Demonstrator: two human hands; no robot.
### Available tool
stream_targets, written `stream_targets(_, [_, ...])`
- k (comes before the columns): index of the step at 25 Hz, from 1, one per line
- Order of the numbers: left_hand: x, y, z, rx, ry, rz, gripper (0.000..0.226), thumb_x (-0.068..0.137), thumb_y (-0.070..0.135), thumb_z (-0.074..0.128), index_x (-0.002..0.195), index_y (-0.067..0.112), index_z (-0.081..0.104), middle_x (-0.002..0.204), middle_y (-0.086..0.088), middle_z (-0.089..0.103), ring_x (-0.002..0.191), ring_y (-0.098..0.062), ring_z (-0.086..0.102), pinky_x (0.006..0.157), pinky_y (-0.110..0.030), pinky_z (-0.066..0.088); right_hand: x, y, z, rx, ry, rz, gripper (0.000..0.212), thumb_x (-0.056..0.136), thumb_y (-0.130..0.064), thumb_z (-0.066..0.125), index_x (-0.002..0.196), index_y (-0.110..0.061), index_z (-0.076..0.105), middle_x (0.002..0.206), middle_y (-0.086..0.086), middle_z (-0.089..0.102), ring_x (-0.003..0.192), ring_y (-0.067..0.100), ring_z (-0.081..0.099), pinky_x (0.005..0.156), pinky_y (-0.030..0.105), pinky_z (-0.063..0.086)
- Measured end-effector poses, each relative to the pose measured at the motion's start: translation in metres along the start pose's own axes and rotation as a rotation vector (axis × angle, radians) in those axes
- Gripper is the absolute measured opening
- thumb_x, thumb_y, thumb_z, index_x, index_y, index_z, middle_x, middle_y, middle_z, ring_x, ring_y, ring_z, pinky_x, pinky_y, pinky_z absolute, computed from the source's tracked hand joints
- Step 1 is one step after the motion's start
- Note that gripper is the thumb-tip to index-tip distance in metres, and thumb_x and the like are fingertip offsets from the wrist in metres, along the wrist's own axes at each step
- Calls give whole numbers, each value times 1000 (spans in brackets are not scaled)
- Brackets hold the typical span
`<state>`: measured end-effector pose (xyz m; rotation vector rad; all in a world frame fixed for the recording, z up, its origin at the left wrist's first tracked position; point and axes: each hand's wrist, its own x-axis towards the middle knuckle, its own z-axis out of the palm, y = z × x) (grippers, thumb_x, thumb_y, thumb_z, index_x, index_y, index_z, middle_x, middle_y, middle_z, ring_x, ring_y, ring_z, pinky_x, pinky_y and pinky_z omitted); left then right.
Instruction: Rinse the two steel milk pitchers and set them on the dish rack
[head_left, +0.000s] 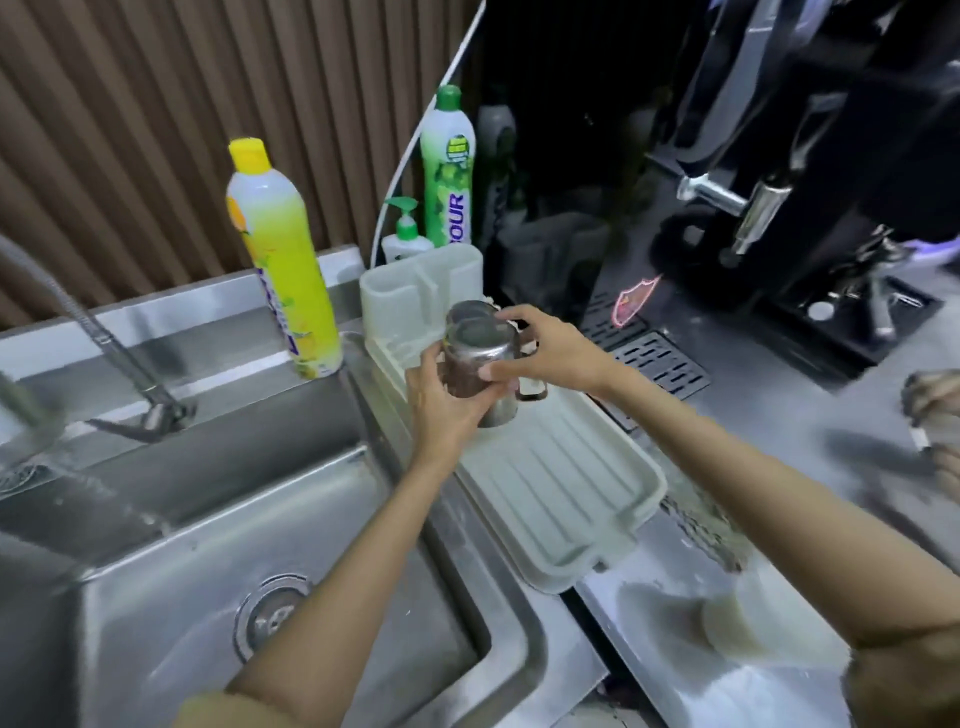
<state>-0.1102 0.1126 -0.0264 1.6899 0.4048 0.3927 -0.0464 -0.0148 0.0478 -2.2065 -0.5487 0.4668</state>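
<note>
Steel counter, centre frame: both pitchers inverted on dish rack (561, 493); left hand (447, 410) and right hand (545, 353) grasp near pitcher (475, 358), far pitcher (470, 310) untouched. Looks nearly done; release left.

Café or coffee-bar wash-up corner. A stainless steel sink (291, 525) with a flexible-hose tap (98, 332) is set into a steel counter (779, 415), backed by a ribbed brown wall panel (156, 104). Two bottles of dish soap — one yellow (283, 260), one green (448, 171) — and a small pump bottle (406, 234) stand at the sink's edge. A pale plastic dish rack (561, 493) lies beside the basin. To the right stands a black espresso machine (810, 156) with a slotted drip tray (660, 364) — equipment typical of a coffee service area.
</note>
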Motion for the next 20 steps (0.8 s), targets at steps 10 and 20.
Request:
stream_targets(10, [16,-11,34,255,-48,36,68,64,25,81,125,17,54,102,-1,67,94,-14,62,74,-7,43,29,58,-3,42,-1,114,79,61,-16,83,128,-18,41,118,16,61,106,30,59,89,39,51])
stream_targets(20, [23,-17,20,503,-213,45,73,70,13,76,134,10,42,130,-13,52,118,-25,52,97,-31,43,23,58,-3,-426,-177,217,109,73,-27,74,147,-12,-3,144,17,37,129,34,43,102,40,39])
